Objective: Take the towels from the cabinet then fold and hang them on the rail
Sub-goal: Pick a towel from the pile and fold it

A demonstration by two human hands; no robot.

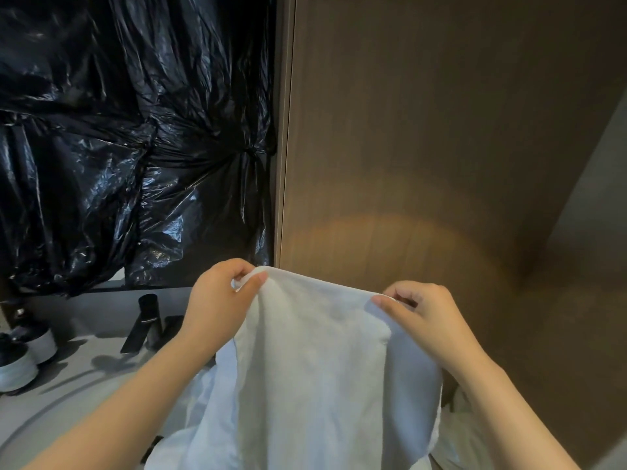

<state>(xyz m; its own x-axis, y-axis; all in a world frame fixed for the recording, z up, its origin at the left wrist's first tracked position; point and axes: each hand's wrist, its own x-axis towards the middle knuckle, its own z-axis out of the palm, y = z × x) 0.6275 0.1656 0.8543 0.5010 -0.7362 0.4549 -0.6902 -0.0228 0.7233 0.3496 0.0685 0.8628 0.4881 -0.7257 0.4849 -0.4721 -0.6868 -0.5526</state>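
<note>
Towel (315, 361) hangs from 2 thumb-and-finger pinches, our left hand (217, 300) and right hand (420, 310) at its top corners; risk: 1 corner slips, fold skews

A grey desk (68, 412) runs along the lower left, with a faint curved line sweeping across its top. Toward the back stands a black cylinder (148, 317), upright. A flat black piece (133, 337) leans just beside it, and another dark cylinder (172, 329) sits to its right, partly hidden. At the far left are two round containers with dark tops, one white-sided (43, 344) and one paler (15, 371), close together. A white towel (315, 368) hides the desk's right end; whether it rests there I cannot tell.
</note>
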